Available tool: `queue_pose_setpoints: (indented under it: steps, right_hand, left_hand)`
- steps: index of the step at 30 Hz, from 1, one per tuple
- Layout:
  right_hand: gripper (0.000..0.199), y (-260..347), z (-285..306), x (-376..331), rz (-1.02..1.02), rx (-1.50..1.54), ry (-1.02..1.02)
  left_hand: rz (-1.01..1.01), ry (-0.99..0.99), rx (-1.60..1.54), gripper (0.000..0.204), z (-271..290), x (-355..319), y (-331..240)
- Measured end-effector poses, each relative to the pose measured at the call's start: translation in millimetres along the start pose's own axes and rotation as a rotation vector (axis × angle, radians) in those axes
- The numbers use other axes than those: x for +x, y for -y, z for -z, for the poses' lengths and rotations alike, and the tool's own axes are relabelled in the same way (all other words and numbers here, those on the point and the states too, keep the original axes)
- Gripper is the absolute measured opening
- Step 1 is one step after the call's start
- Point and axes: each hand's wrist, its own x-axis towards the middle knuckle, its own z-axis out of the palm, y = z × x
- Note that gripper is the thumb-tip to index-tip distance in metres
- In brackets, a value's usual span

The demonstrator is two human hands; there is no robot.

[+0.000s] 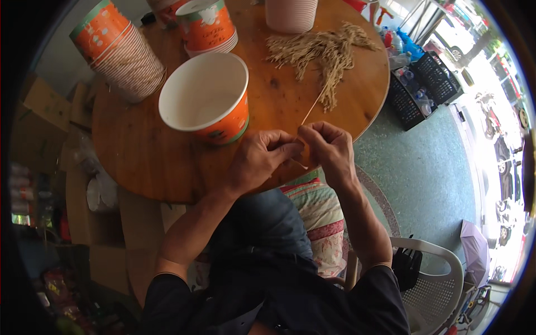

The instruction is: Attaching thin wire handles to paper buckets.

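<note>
A thin tan string (314,106) runs from a loose bundle of tan strings (319,51) at the back right of the table down to my hands. Both hands meet just over the table's near edge. My left hand (258,161) is closed in a pinch, thumb against forefinger, and a short end of string pokes out below it. My right hand (330,149) pinches the same string right beside it. Their fingertips almost touch. Left of them stands a large paper bucket (228,124), orange outside and white inside, with its mouth up and nothing visible in it.
Tall nested orange paper buckets (125,62) lean at the table's left. More orange buckets (209,30) and a pale pink stack (291,14) stand at the back. Black crates with bottles (410,103) sit on the floor to the right, a white chair (432,279) near my right elbow.
</note>
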Motion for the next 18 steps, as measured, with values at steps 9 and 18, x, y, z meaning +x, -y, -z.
queue_pose_setpoints:
  steps: [9, 18]
  right_hand:
    - [0.028, -5, -20, -10, 0.286, -0.115, 0.062]
    - [0.009, -2, -17, -9, 0.472, -0.555, 0.314]
  left_hand:
    - [0.281, 0.237, -0.466, 0.026, 50, -19, 12]
    - [0.313, 0.239, -0.292, 0.022, 82, -46, 1]
